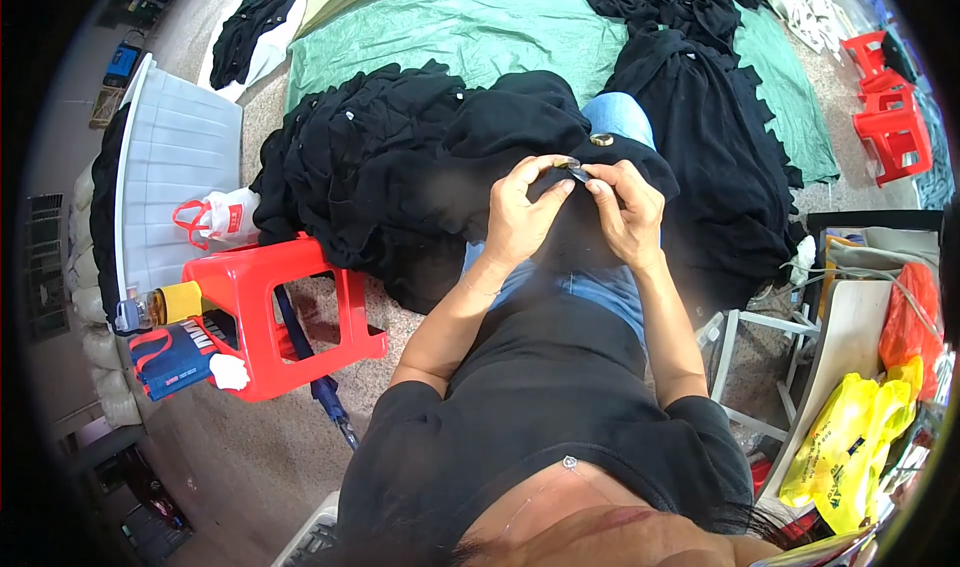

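Left hand (524, 209) and right hand (630, 213): fingertips pinched on the small metal piece (579, 173), over the black cloth (435, 172). Apply light, even pressure (loose folds may snag); smooth the cloth beneath first.

A black garment (575, 229) is spread in loose folds; above it, a metallic piece (579, 174), too small to identify, is held pinched.

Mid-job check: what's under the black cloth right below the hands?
Blue jeans show past the edges of the black cloth, at one knee and near the waist. It covers most of the legs; anything else beneath cannot be seen.
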A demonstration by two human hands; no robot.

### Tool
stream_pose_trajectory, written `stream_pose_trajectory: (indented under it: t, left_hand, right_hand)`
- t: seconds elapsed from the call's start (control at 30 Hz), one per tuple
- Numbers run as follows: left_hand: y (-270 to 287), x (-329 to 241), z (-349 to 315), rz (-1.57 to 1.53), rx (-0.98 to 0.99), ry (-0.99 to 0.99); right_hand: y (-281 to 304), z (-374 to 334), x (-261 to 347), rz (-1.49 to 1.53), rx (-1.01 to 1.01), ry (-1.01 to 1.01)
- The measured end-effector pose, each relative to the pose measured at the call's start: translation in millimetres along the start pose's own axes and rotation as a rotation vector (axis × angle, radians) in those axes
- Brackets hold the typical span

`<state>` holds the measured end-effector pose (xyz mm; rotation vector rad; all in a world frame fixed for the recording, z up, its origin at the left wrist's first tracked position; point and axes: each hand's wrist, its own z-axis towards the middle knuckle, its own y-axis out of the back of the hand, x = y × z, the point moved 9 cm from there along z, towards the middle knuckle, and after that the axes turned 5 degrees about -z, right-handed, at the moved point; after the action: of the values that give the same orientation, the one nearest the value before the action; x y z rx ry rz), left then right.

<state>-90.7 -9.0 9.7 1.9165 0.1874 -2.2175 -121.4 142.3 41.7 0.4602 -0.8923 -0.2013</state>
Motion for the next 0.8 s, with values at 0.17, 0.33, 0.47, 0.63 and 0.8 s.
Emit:
stream_pose_trajectory:
  t: [0.17,0.33,0.47,0.63,0.8]
  left_hand:
    - [1,-2,-1,-0.001,-0.013,-0.017]
    - [0,-8,-2,0.073,-0.027,-0.088]
    - [1,-8,-1,0.041,-0.028,-0.069]
    - [0,-11,-1,0.05,-0.024,-0.077]
    - [0,-17,-1,0.102,-0.042,-0.122]
  right_hand:
    - [1,1,6,-0.053,-0.009,0.063]
    - [1,1,10,-0.118,-0.026,0.109]
    - [3,1,10,-0.128,-0.036,0.127]
    - [3,-1,8,-0.127,-0.024,0.114]
    - [3,1,11,-0.147,-0.033,0.129]
